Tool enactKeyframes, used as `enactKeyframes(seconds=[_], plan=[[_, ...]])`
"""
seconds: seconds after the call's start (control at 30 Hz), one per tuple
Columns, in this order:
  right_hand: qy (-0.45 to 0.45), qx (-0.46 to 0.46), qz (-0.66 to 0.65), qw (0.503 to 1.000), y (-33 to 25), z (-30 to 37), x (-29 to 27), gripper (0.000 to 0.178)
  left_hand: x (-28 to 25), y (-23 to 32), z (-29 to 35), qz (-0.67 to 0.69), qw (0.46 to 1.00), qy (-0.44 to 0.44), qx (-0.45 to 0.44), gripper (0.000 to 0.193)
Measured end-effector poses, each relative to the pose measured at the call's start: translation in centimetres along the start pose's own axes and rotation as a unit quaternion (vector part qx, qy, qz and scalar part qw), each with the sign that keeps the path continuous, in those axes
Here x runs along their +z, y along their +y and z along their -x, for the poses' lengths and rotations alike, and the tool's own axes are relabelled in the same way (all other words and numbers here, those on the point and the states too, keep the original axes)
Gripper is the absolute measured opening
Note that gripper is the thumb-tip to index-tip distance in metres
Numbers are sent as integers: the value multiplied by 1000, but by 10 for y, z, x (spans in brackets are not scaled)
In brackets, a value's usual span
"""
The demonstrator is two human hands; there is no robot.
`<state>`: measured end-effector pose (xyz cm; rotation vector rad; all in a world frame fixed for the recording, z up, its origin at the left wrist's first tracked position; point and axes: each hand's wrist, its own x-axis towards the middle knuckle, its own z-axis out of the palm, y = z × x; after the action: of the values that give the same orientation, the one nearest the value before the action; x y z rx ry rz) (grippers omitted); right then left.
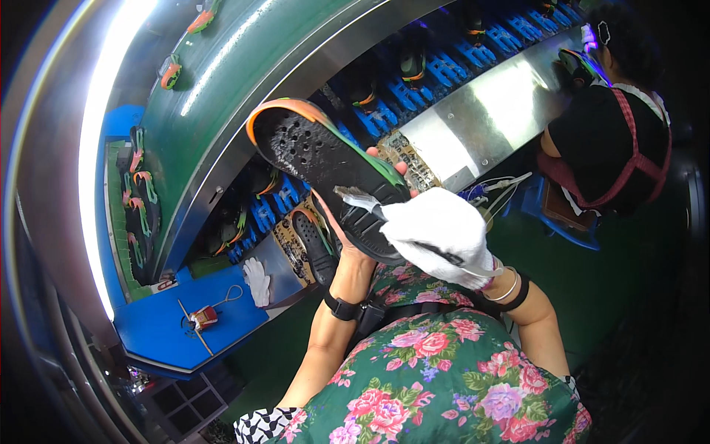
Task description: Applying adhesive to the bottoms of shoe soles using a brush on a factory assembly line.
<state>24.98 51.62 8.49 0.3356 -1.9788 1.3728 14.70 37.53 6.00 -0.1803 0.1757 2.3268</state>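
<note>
My left hand (339,235) is bare and closed round a black shoe sole (325,152) with an orange and green rim, thumb on the near edge, fingertips showing past the far edge. The sole is tilted, with a perforated, wet-looking patch at its upper end. My right hand (444,229), in a white glove, is closed on a brush (358,198) with pale flat bristles. The bristles touch or hover just above the sole's middle; I cannot tell which. The brush handle is mostly hidden by the glove. A second dark sole (313,240) stands beside my left wrist.
A conveyor with blue racks (403,96) carries several shoes behind the sole. At left, a blue table (170,325) holds a red pot (205,318) with a stick across it, beside a white glove (257,281). A co-worker (614,140) sits at far right.
</note>
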Motion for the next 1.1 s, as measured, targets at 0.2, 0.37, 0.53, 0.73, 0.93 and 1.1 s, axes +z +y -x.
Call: enactKeyframes(seconds=[0.2,0.37,0.53,0.73,0.93,1.1], plan=[[-50,-22,-87,995,-6,16,14,34,-25,26,5,6,993,-76,-85,89],[-1,28,-44,999,3,11,11,30,-24,28,6,-37,993,-85,-66,89],[-67,83,-166,980,-12,14,13,19,-28,40,7,-45,992,-92,-73,86],[-54,17,-55,997,-8,18,18,26,-13,41,8,-109,993,-39,-35,117],[-45,117,-212,969,-4,14,14,14,-22,56,14,-136,974,-119,-136,120],[-132,-31,-34,990,-10,30,26,33,-28,61,20,-91,990,-57,-94,116]])
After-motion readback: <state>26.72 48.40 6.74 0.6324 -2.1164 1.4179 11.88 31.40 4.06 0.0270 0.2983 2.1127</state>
